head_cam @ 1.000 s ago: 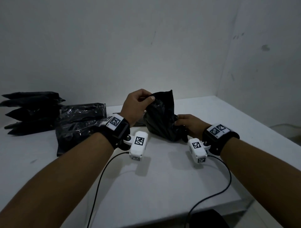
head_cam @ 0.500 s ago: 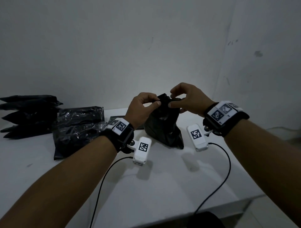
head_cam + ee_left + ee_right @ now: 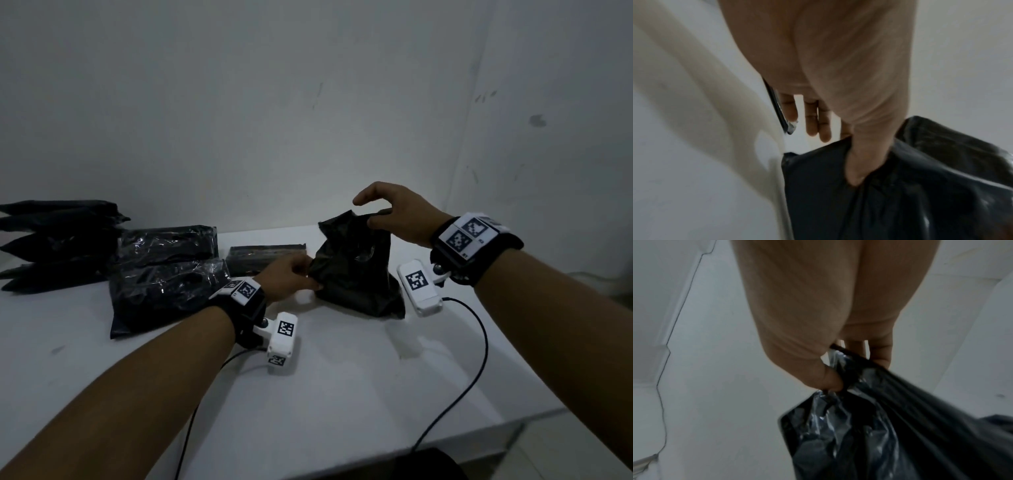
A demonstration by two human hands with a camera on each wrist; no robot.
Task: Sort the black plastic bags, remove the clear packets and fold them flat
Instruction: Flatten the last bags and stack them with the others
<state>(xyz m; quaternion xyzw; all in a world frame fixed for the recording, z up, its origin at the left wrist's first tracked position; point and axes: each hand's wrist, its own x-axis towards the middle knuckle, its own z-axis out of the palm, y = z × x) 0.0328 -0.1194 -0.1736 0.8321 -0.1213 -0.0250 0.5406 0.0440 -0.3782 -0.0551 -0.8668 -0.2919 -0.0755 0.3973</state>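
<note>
**Bag mouth being opened, thin film at risk**

The black bag (image 3: pixel 356 267) is standing beside the flat packet (image 3: pixel 265 255). The right hand (image 3: pixel 397 214) is pinching its top edge; the left hand (image 3: pixel 286 281) is pinching its side. Pulling apart hard is likely tearing the film.

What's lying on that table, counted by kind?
Loose bag, pinched by left hand and right hand: 1
Shiny wrapped packs: 2
Flat dark pack: 1
Pile of black bags at far left, pieces too dim to count: 1
Total: 5
</note>
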